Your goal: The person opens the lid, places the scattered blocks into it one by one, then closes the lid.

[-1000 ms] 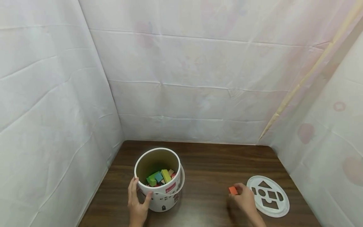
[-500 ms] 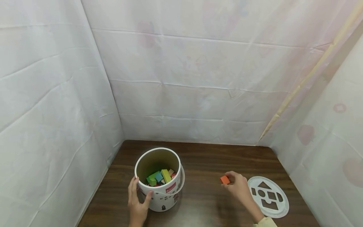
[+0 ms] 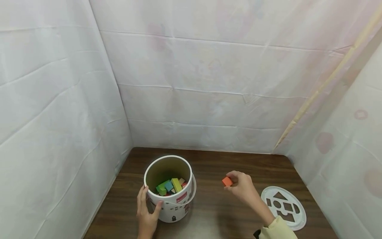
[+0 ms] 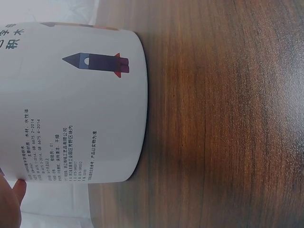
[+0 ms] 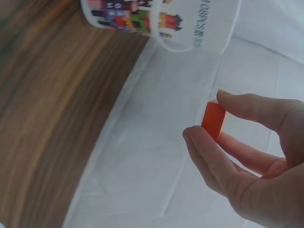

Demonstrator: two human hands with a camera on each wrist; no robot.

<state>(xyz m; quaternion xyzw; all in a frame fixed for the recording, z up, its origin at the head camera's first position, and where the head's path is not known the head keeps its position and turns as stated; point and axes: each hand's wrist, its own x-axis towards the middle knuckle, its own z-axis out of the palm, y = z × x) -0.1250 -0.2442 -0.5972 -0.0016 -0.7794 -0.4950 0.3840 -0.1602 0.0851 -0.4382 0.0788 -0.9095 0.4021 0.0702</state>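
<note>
My left hand (image 3: pixel 147 217) rests against the near left side of a white bucket (image 3: pixel 173 216), its spread fingers reaching up to the rim and the thumb on the printed wall. Part of that hand's fingers (image 4: pixel 8 204) shows at the lower left of the left wrist view. Inside the bucket lies a heap of coloured blocks, among them a yellow block (image 3: pixel 176 185) and a blue block (image 3: pixel 168 186). Right of the bucket, over the table, my right hand (image 3: pixel 243 190) pinches a small orange block (image 5: pixel 213 119) between thumb and fingertips.
A round white lid (image 3: pixel 268 191) with shaped cut-outs lies on the table's right side, partly behind the right forearm. The bucket's white handle (image 3: pixel 194 191) hangs down its right side. Pale sheets (image 3: pixel 191 106) enclose the dark wooden table (image 3: pixel 209 212) at back and sides.
My right hand has carried the orange block up and left, away from the lid toward the bucket. The left hand keeps its place on the bucket.
</note>
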